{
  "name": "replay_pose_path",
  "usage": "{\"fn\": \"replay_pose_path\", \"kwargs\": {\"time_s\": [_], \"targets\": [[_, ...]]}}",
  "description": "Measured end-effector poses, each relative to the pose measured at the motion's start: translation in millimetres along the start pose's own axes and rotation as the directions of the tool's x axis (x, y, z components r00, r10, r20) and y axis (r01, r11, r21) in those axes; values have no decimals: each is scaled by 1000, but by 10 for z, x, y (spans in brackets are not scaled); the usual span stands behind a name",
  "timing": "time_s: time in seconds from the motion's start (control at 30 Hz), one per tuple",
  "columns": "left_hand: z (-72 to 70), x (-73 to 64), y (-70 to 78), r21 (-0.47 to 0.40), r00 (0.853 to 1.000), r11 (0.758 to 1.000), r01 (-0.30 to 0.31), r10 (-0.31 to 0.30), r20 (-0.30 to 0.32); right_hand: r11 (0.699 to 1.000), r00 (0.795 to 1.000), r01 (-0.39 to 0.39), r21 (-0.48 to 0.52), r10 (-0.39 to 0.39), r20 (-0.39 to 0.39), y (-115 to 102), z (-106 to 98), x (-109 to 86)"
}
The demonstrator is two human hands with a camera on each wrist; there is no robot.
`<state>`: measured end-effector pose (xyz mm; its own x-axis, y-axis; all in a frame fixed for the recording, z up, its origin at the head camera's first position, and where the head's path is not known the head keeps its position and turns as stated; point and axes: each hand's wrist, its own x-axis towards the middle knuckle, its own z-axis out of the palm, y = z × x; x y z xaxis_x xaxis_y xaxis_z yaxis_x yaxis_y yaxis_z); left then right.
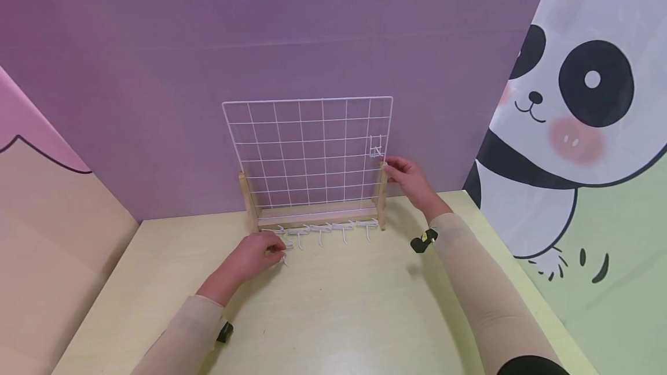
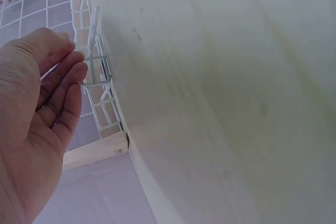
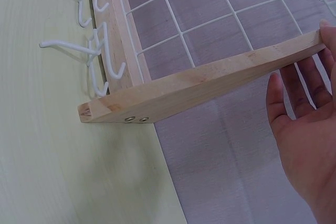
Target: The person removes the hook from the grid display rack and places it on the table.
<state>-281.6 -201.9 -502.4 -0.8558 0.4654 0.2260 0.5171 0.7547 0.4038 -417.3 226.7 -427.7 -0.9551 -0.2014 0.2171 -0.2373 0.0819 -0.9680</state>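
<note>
A white wire grid panel [image 1: 312,132] stands in a wooden stand [image 1: 318,213] against the back wall. My left hand [image 1: 257,253], fingers curled, pinches a white wire hook [image 2: 96,72] by its edge, just in front of the stand's left end. My right hand [image 1: 409,181] holds the top of the right wooden side post [image 3: 210,80], thumb on its end and fingers behind. Another white hook [image 1: 376,146] hangs on the grid near that post. Several white wire hooks [image 1: 343,228] lie in a row along the stand's front, prongs pointing forward.
The pale wooden table [image 1: 333,305] stretches in front of the stand. Behind rises a purple wall covering [image 1: 312,28], with a panda picture [image 1: 563,132] at the right. Two screws [image 3: 136,119] show low on the right post's outer face.
</note>
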Motion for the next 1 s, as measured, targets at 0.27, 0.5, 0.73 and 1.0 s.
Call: {"fn": "replay_pose_path", "kwargs": {"time_s": [0.27,0.5,0.73,1.0], "targets": [[-28,-1,25,-40,999,998,42,-41,12,1000,1000,14,-13,-14,-8,-5,4,0],[-42,-8,19,-63,999,997,42,-41,5,999,1000,21,-28,-21,-11,26,-2,6],[-67,-14,29,-70,999,996,46,-46,2,1000,1000,14,-27,-15,-13,25,-1,-4],[-81,-10,47,-92,998,994,60,-61,-5,999,1000,14,-31,-14,-15,34,-4,-1]]}}
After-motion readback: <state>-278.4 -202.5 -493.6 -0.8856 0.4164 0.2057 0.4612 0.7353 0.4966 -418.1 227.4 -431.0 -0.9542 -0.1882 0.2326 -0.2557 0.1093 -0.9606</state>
